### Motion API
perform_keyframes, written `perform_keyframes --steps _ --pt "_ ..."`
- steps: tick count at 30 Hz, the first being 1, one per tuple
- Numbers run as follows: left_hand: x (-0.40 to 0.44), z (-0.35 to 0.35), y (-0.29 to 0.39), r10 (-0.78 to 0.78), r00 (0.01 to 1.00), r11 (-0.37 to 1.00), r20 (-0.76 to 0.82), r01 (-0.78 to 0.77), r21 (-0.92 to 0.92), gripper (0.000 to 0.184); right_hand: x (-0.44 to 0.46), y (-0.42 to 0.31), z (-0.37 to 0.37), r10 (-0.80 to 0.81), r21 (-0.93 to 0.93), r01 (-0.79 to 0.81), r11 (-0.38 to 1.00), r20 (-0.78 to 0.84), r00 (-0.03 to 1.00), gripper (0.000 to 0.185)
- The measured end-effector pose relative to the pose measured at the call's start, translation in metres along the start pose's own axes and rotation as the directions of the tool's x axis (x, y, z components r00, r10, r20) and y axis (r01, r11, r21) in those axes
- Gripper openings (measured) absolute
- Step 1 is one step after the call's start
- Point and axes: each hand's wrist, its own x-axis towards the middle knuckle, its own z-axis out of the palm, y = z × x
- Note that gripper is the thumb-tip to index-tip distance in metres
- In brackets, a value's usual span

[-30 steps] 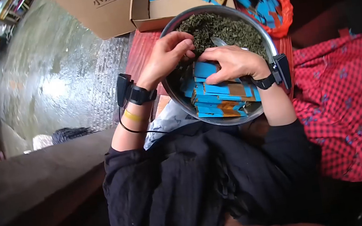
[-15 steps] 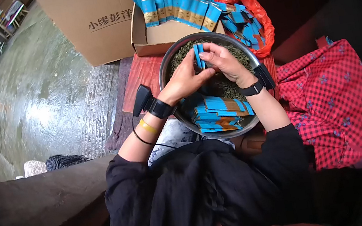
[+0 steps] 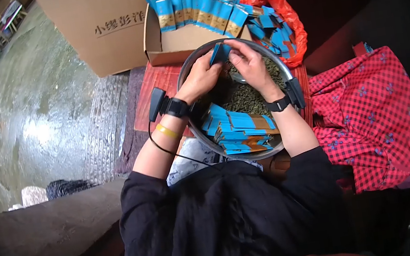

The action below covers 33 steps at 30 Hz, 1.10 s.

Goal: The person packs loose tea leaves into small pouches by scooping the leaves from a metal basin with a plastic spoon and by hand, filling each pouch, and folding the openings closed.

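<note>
A blue sachet [image 3: 219,53] stands tilted over the far part of a metal basin [image 3: 287,67]. My left hand [image 3: 201,78] grips it from the left, fingers closed around its lower part. At its upper right edge, the thumb and fingers of my right hand [image 3: 253,69] pinch the sachet. Dark green dried leaves that look like tea [image 3: 249,99] fill the basin below. Under my right hand a shiny round object [image 3: 237,77] shows in part among the leaves. A pile of flat blue and gold sachets [image 3: 242,126] lies in the near side of the basin.
Behind the basin, a cardboard box [image 3: 173,56] holds rows of upright blue and gold sachets [image 3: 203,9]. A red plastic bag [image 3: 296,24] with many blue sachets stands at its right. The basin rests on a red table [image 3: 154,90]. Red checked cloth [image 3: 372,108] lies to the right.
The sachet has turned from upright to tilted, and my right hand has shifted to its upper right edge. More leaves and the shiny round object now show beneath my hands.
</note>
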Motion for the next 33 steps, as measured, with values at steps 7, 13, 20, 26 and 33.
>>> perform_keyframes --steps 7,13,20,26,33 --pt "0.004 0.009 -0.007 0.161 0.987 0.945 0.005 -0.155 0.289 0.024 -0.002 -0.011 -0.003 -0.158 -0.260 0.146 0.954 -0.024 0.987 0.040" --pt "-0.003 0.016 0.004 0.220 0.967 0.907 -0.127 -0.155 0.392 0.032 -0.008 -0.020 0.004 -0.266 -0.417 0.242 0.876 0.002 0.964 0.048" --pt "0.003 0.018 -0.003 0.236 0.959 0.939 -0.154 -0.184 0.292 0.026 -0.010 -0.022 -0.001 -0.232 -0.326 0.217 0.920 -0.005 0.973 0.041" --pt "0.001 0.015 0.002 0.172 0.976 0.962 -0.131 -0.137 0.236 0.025 -0.008 -0.020 -0.003 -0.317 -0.355 0.300 0.885 0.011 0.948 0.035" --pt "-0.004 0.017 0.008 0.197 0.980 0.920 -0.040 -0.170 0.353 0.028 -0.010 -0.020 -0.017 0.057 0.093 -0.060 0.994 0.034 0.998 0.024"
